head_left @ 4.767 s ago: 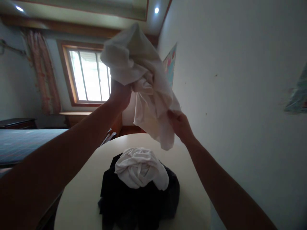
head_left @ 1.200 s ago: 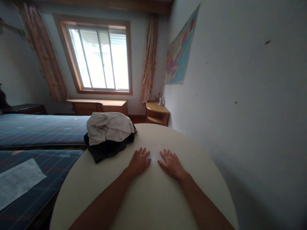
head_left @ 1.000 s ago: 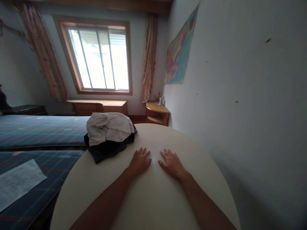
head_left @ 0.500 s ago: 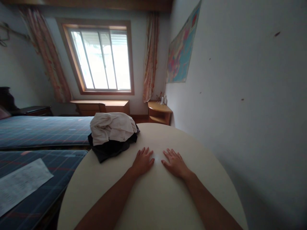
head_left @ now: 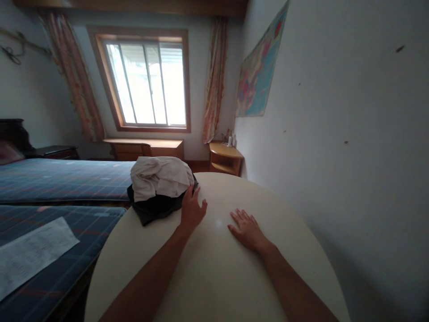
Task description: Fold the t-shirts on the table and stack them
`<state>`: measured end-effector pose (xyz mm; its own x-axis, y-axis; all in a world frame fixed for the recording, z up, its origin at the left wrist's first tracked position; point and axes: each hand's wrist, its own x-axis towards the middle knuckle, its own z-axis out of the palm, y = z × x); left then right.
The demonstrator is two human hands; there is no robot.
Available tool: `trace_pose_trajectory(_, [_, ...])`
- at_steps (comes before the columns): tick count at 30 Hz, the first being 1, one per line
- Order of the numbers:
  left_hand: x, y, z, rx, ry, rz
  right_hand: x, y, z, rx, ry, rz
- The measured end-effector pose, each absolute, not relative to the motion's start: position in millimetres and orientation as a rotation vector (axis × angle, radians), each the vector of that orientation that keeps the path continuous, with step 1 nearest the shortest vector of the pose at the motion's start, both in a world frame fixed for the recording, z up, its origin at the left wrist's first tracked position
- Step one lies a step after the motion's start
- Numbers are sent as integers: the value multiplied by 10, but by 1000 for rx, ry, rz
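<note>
A crumpled off-white cloth garment lies on top of a black garment, heaped at the far left of the round cream table. My left hand is raised at the right side of this heap, fingers apart and holding nothing. Its fingertips overlap the edge of the cloth in view; whether they touch it I cannot tell. Flat on the tabletop, right of the middle, rests my right hand with its fingers spread.
Left of the table are beds with blue plaid mattresses, and a printed sheet lies on the nearer one. A white wall runs along the right. Beyond stand a wooden desk and a corner shelf.
My left hand has lifted off the tabletop and moved forward and left to the clothes heap. My right hand stays flat on the table. The view has shifted slightly left.
</note>
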<state>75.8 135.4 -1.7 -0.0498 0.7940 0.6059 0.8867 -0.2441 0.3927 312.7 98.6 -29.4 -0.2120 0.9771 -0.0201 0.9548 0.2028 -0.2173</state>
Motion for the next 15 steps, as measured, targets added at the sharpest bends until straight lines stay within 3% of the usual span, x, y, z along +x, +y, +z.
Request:
trace_pose_trajectory(6, [125,1511,325,-1527,-2010,-1382,3134,999,-294,-1886,-2353,299])
trace_pose_trajectory(15, [-273,1564,328,-1363,-2173,-1262,3142,990,-297,-1875,-2338,308])
